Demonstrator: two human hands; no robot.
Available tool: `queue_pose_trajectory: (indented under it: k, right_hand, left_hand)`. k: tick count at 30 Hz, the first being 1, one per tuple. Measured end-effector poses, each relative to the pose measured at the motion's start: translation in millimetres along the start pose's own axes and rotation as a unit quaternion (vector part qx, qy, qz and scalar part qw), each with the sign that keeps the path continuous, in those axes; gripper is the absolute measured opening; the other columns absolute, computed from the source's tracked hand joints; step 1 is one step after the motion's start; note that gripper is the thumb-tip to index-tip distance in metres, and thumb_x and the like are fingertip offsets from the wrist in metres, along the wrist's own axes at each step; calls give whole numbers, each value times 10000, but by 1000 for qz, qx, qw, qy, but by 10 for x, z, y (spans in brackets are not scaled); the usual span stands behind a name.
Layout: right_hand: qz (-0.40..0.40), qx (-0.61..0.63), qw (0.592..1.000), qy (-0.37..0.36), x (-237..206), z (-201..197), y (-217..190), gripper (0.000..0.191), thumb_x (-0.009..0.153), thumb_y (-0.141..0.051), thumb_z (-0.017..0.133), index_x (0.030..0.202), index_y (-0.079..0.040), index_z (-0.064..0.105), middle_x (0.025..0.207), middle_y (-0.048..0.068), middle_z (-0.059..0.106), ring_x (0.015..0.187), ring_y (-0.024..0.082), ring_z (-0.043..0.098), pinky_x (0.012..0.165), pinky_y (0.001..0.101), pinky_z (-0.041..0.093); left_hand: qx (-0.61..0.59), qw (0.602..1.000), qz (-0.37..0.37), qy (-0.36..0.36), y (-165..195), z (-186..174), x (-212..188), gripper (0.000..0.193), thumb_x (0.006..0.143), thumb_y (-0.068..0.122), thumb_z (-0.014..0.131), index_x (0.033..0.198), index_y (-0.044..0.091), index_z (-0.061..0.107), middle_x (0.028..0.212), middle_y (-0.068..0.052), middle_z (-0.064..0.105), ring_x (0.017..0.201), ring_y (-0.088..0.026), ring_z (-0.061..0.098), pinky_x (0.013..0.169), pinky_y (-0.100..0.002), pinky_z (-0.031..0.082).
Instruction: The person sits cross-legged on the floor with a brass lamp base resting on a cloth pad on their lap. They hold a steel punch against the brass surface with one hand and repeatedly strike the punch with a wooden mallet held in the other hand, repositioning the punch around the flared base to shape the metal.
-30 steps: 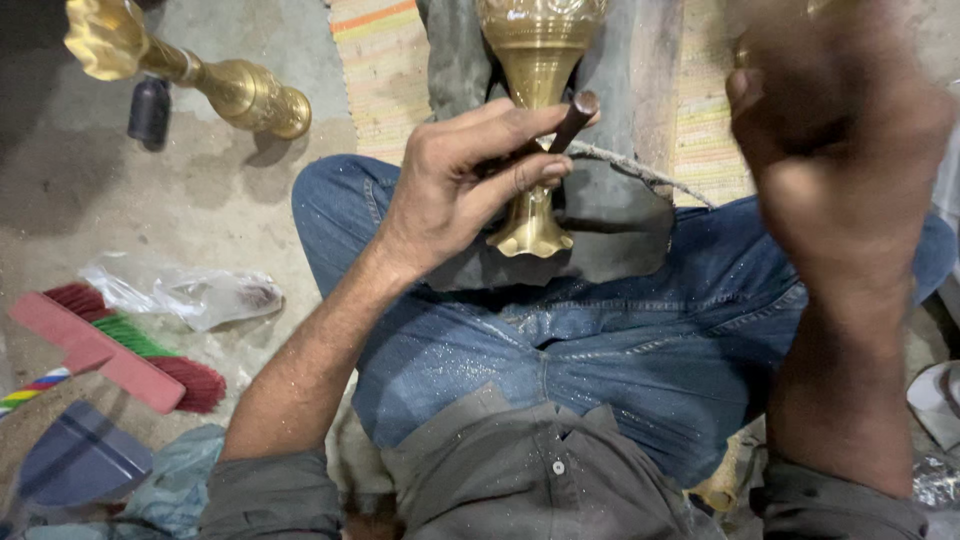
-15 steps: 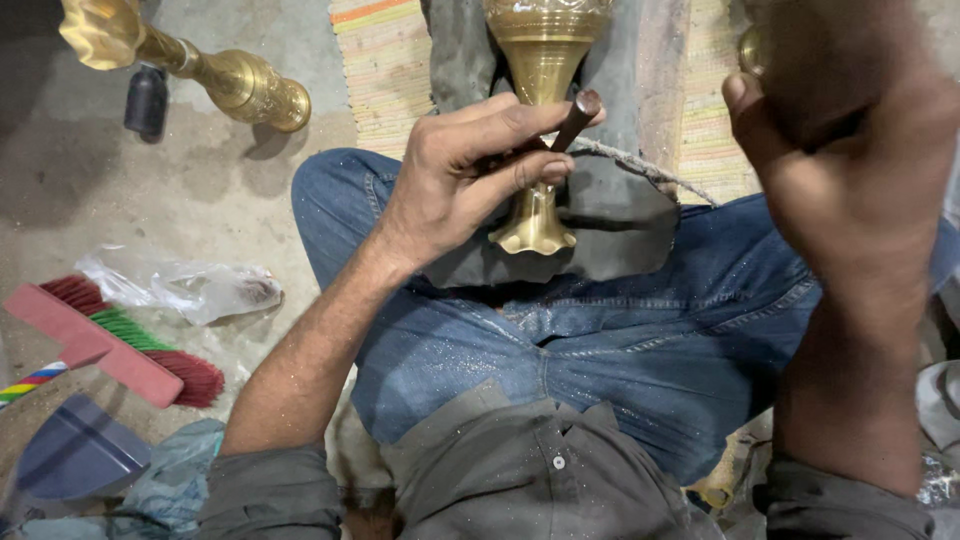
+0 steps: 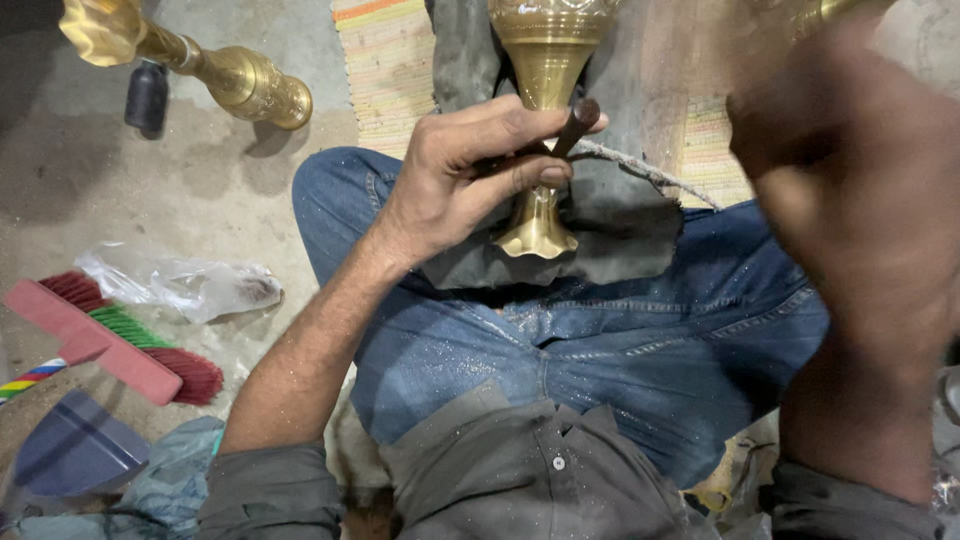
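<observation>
A brass goblet-shaped vase (image 3: 545, 60) lies on a dark cloth (image 3: 620, 230) across my lap, its scalloped foot (image 3: 536, 238) pointing toward me. My left hand (image 3: 460, 170) pinches a short dark rod tool (image 3: 577, 124) between thumb and fingers, and the rod rests against the vase's narrow stem. My right hand (image 3: 850, 190) is raised close to the camera at the right. It is badly blurred, with the fingers curled. A brass-coloured bit (image 3: 830, 10) shows above it, but I cannot tell what the hand holds.
I sit cross-legged in blue jeans (image 3: 600, 370) on a striped mat (image 3: 385, 60). A second brass piece (image 3: 200, 60) lies on the concrete floor at the upper left, beside a small black object (image 3: 147, 95). A crumpled plastic bag (image 3: 190, 285), a red-and-green brush (image 3: 110, 340) and a blue dustpan (image 3: 75, 450) lie to my left.
My right hand has swung at the right side and is now larger and more blurred. My left hand keeps the rod against the vase stem, barely shifted.
</observation>
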State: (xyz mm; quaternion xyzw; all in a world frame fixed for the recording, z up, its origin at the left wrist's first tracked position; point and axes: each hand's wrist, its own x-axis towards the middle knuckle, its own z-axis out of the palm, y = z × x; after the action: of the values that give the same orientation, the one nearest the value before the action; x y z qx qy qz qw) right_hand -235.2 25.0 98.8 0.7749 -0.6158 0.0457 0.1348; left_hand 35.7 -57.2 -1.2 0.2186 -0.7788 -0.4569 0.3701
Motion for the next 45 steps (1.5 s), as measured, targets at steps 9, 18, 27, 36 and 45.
queue_pose_trajectory:
  k: [9,18,27,36,45]
  right_hand:
    - [40,114,992,23,-159,100,8,308,974,-60,830,1182,-27,606,1038,141,688,970,270,719,872,382,592]
    - [98,271,957,23,-91,72,-15,281,1025,-70,786,1220,-38,586,1080,88,681,1029,219,721,885,343,579]
    - [-15,-7,1000,0,-33,-78,-68,323,969,-29,851,1192,-52,619,1110,104,679,1040,253,683,916,355,569]
    - [72,232,970,-12,-118,-39,-67,305,1027,-71,816,1189,-14,565,1104,116,603,1039,254,639,932,353,536]
    - [-24,20,999,27,67,-38,-114,278,877,-43,879,1005,-31,632,918,108,674,856,258,679,786,409,553]
  left_hand:
    - [21,999,24,2,-75,-15,-29,373,1033,109,808,1379,115,668,1105,-36,735,938,-97,710,788,-250,605]
    - [-20,1000,17,-15,-68,-37,-26,378,1017,88,805,1376,93,688,1039,-24,728,843,-96,648,737,-269,543]
    - [-58,998,26,-22,-88,-64,-38,324,1076,90,763,1385,120,669,1033,-26,721,946,-92,742,826,-234,624]
    - [-108,993,-8,-37,-103,-51,-90,337,1080,76,734,1409,91,661,1008,-19,686,949,-97,745,835,-246,635]
    - [-45,999,26,-3,-182,-28,-105,237,1012,45,765,1241,51,706,1063,-48,716,946,-132,719,836,-259,592]
